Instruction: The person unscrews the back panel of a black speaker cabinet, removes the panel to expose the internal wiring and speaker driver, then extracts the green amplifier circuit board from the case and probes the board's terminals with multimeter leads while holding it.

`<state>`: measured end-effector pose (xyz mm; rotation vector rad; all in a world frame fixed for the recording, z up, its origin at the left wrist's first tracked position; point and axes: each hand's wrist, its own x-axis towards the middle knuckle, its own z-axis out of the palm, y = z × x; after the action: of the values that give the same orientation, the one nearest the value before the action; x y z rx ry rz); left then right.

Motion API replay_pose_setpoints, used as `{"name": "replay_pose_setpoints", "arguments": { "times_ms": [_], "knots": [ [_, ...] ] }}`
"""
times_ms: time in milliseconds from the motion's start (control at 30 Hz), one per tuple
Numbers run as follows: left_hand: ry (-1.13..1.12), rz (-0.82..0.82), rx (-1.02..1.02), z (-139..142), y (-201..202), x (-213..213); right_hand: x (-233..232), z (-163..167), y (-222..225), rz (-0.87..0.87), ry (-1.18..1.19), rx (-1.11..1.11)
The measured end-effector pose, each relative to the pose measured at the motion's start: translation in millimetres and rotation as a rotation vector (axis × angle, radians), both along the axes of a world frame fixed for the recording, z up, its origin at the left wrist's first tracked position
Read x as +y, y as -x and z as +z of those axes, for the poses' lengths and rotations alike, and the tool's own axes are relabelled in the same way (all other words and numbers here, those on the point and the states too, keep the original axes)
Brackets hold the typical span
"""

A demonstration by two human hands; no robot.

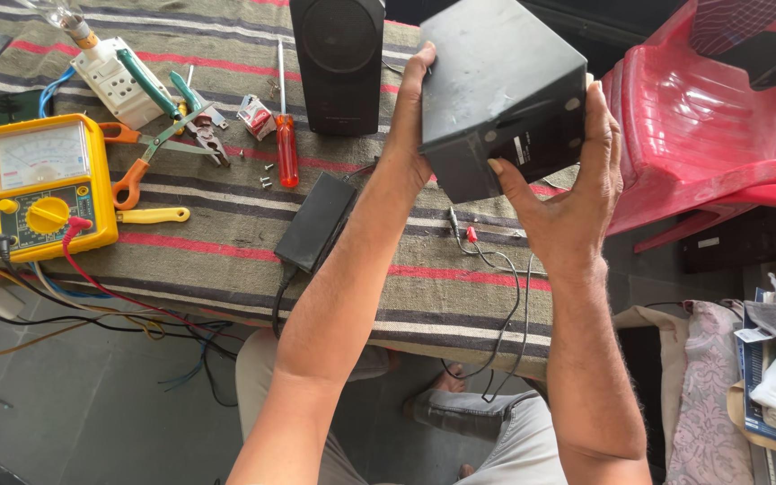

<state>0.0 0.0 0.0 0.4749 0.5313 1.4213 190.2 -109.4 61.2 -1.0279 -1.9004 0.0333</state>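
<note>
Near the top centre of the frame, both hands held a black speaker box point(496, 85) tilted above the counter point(226, 242), which was covered by a striped cloth. The left hand point(410, 117) pressed flat against the box's left side, its fingers point(422, 63) stretched upward and close together. The right hand point(568, 193) cupped the box from below and from the right, thumb laid across the lower face and fingers point(596, 117) wrapped up the right edge. The underside of the box showed a few small screw holes and a pale label.

Just left of the held box, a second black speaker point(339, 63) stood upright on the cloth. Beside it lay a red-handled screwdriver point(286, 144), and a few loose screws point(265, 178) lay near its handle. A black power adapter point(314, 223) rested at the centre of the frame, its cord dropping over the counter's edge. Thin wires with a red clip point(471, 234) trailed below the box.

At the left of the frame sat a yellow analog multimeter point(47, 184) with red and black leads plugged in. Above it were a white switchboard point(119, 81), green-handled pliers point(177, 103) and orange-handled scissors point(136, 166). A red plastic chair point(702, 126) stood at the right.
</note>
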Motion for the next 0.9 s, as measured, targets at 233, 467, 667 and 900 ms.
{"name": "replay_pose_setpoints", "arguments": {
  "times_ms": [233, 467, 667, 900],
  "knots": [
    [-0.033, -0.314, -0.338, 2, -5, -10, -9, 11, 20, -0.049, -0.086, -0.06],
    [-0.034, -0.369, -0.427, -13, -1, -4, -6, 14, 33, -0.024, -0.132, -0.024],
    [-0.109, -0.488, -0.564, -30, -2, 4, 6, 5, 33, -0.043, -0.198, 0.028],
    [-0.069, -0.539, -0.476, -6, 12, -8, 24, -14, 42, 0.237, 0.015, 0.502]
  ]
}}
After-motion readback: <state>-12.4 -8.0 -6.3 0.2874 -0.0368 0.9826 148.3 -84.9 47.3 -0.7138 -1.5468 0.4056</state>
